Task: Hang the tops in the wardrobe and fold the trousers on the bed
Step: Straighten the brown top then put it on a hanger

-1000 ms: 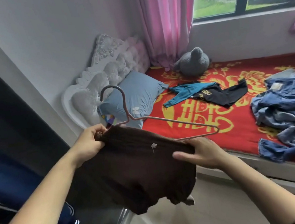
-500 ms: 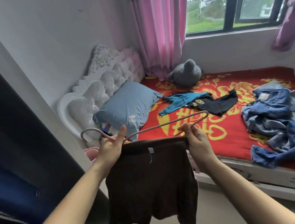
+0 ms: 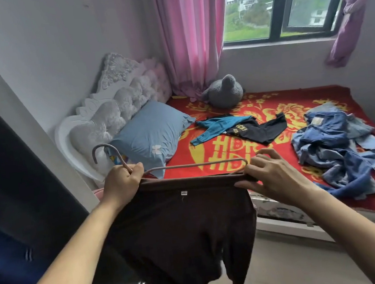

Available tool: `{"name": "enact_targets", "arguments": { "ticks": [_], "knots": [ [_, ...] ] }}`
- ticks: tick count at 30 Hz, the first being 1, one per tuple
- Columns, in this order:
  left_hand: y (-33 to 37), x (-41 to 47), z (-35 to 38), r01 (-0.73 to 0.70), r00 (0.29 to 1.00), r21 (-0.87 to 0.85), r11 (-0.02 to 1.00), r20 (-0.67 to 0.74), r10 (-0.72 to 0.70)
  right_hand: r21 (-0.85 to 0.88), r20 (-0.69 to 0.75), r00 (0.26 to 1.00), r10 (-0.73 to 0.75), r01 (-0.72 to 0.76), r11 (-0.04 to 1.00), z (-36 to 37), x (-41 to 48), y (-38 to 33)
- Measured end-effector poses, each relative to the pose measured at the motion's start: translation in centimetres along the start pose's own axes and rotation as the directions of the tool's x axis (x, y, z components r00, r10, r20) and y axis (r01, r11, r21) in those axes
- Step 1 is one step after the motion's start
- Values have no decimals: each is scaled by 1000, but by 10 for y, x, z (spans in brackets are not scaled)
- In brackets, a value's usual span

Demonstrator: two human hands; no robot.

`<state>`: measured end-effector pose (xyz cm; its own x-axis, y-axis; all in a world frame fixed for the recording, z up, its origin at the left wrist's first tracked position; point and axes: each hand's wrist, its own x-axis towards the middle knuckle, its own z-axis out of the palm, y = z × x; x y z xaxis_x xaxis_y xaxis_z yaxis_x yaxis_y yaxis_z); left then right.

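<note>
Gripping the hanger [image 3: 196, 164] by its neck, the left hand [image 3: 123, 185] steadies it beside the near edge of the bed [image 3: 286, 221] while the right hand [image 3: 270, 174] pinches the brown top [image 3: 183, 232] at one shoulder, apparently to seat it.

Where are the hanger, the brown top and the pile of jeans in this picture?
hanger [image 3: 196, 164]: head view, on its straight upper wire.
brown top [image 3: 183, 232]: head view, middle of the hanging cloth.
pile of jeans [image 3: 333, 145]: head view, middle of the heap.
</note>
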<state>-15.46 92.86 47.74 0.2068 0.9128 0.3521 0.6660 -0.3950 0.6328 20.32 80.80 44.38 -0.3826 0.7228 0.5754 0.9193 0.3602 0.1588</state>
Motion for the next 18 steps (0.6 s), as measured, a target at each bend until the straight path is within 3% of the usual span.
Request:
{"name": "enact_targets", "arguments": {
  "ticks": [5, 10, 15, 18],
  "knots": [
    [-9, 12, -5, -123, 987, 160, 979, 126, 103, -137, 16, 996, -90, 91, 986, -2, 2, 2],
    [-9, 20, -11, -159, 976, 183, 970, 178, 127, -192, 33, 990, -137, 141, 971, -2, 5, -1],
    [4, 16, 5, -266, 953, 215, 940, 204, 224, -125, 57, 990, -126, 133, 983, 3, 22, -8],
    [3, 22, 2, -248, 953, 150, 957, 213, 214, -43, 28, 994, -102, 103, 994, 1, 29, -7]
  ]
}}
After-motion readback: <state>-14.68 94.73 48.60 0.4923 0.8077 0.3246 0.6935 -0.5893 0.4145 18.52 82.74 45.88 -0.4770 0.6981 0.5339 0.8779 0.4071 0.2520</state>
